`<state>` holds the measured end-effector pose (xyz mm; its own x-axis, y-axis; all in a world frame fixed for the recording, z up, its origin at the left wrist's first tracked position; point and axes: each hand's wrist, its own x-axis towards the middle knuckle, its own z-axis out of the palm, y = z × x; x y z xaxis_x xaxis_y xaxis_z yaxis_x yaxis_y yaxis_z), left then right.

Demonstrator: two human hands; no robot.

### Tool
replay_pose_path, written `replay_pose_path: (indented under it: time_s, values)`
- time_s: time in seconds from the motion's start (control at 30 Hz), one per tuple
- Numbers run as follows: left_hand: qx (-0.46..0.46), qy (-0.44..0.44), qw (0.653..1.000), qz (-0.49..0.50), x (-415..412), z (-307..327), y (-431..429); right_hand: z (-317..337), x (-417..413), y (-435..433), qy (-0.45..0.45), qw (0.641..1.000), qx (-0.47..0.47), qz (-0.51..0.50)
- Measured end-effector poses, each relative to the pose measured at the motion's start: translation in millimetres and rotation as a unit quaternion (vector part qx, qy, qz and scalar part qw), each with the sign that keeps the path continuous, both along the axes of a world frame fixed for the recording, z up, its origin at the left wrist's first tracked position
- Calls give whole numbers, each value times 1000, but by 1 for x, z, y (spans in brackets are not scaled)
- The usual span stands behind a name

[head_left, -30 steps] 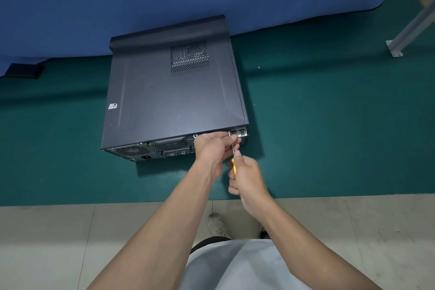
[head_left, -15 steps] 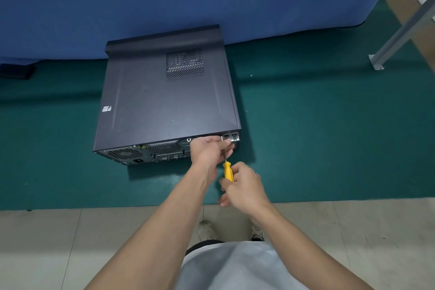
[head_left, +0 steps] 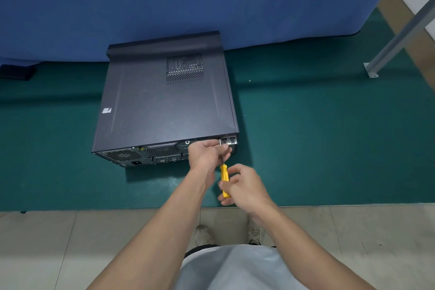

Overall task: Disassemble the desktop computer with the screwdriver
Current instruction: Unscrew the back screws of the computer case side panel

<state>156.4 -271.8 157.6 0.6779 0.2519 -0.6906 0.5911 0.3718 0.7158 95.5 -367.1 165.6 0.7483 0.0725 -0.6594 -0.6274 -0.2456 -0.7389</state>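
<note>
Desktop PC [head_left: 153, 106] flat, dk grey, vent grille [head_left: 184, 68] up

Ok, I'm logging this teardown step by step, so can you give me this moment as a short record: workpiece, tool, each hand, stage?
workpiece: desktop computer, lying flat on the green mat, rear panel facing the person
tool: screwdriver, yellow handle, shaft aimed at the rear panel's upper right corner
left hand: pinches the metal shaft near the tip
right hand: grips the yellow handle
stage: top cover in place, screwdriver tip at the case
</note>
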Motion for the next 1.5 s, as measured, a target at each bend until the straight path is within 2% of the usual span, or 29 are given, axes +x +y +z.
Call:
replay_pose_path:
  time_s: [0.07,0.13,0.2,0.27,0.3,0.33,0.4,0.5,0.57,0.6,0.67,0.73,0.77,0.8,0.87,0.93,1.0,1.03,1.1,1.17,1.23,1.3,1.4,1.5]
  values:
    - [28,3,1000,-4,0,-1,-1,-1,-2,3,-27,998,-52,6]
    - [31,1,1000,-5,2,0,-2,-1,-2,2,-15,1000,-20,-2]
    - [8,-6,1000,-6,3,1,-3,1,0,-5,48,994,98,-27]
    - [-32,-18,999,-7,2,2,-2,3,1,-12,110,967,226,-49]
    - [-51,-23,998,-5,1,3,-2,4,1,-14,117,959,252,-54]
    - [-66,-24,998,-2,1,3,-1,3,1,-14,107,962,246,-54]
    - [-71,-21,997,3,-1,2,0,2,0,-11,64,982,173,-47]
    - [10,1,1000,-14,-3,1,-2,-1,-4,-2,8,998,49,-29]
    - [45,6,999,-22,-4,-1,-4,-3,-6,1,-6,999,24,-31]
    - [47,5,999,-21,-3,0,-5,-3,-7,0,-1,998,40,-41]
    - [25,4,1000,-17,-2,1,-6,-3,-6,-5,44,987,136,-72]
    - [-17,-1,1000,-17,-1,3,-5,-1,-5,-12,114,953,265,-93]
    - [-39,-4,999,-18,-2,4,-3,-1,-5,-14,128,941,298,-93]
    - [-60,-5,998,-18,-3,5,-2,-1,-5,-15,122,944,293,-87]
    - [-64,-6,998,-15,-5,4,-2,-3,-5,-12,77,974,200,-72]
    - [-9,-1,1000,-12,-7,4,-2,-5,-6,-6,35,994,94,-54]
    - [40,5,999,-7,-7,1,-4,-7,-7,-2,21,997,53,-45]
    - [49,6,999,-6,-7,0,-5,-7,-7,-1,24,997,63,-49]
    - [42,7,999,-13,-5,2,-6,-6,-6,-4,56,986,140,-71]
    - [7,5,1000,-19,-4,4,-5,-4,-3,-10,116,956,253,-94]
    - [-36,1,999,-22,-5,7,-2,-3,-3,-14,141,936,307,-101]
    - [-51,0,998,-22,-7,7,0,-3,-2,-13,113,956,255,-92]
    - [14,11,1000,-23,-6,8,-1,-4,-4,-5,56,987,138,-64]
    - [39,18,999,-22,-4,7,-3,-5,-5,-2,50,987,137,-70]
